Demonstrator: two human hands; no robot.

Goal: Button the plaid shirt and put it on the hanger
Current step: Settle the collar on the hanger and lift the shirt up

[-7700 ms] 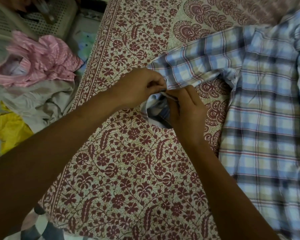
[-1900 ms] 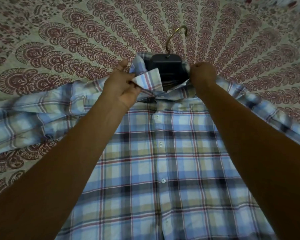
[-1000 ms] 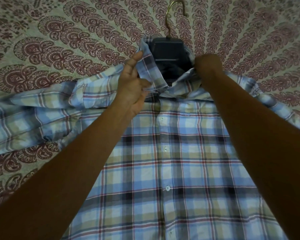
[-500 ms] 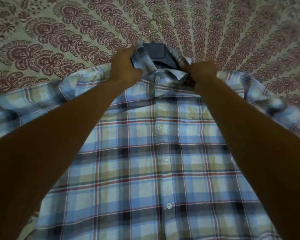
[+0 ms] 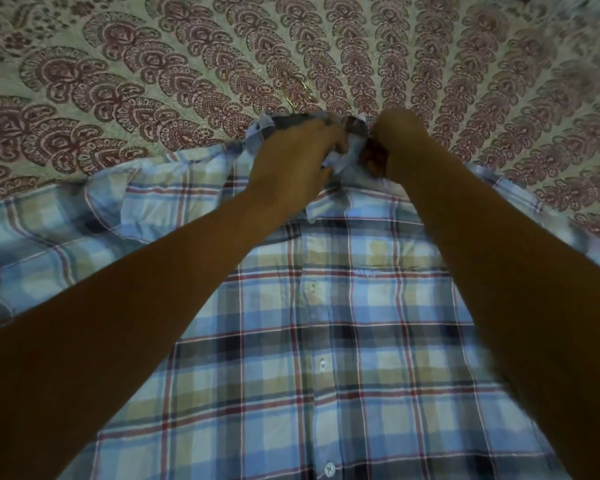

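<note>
Left hand and right hand pinch the collar, top centre; shirt runs straight down-frame, hook just above.

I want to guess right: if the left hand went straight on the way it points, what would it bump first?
Probably the shirt collar that the left hand grips. Just past it, the right hand looks nearest, though depth is hard to judge.

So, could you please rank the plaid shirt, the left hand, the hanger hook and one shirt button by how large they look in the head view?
1. plaid shirt
2. left hand
3. hanger hook, blurred and only partly visible
4. button
</note>
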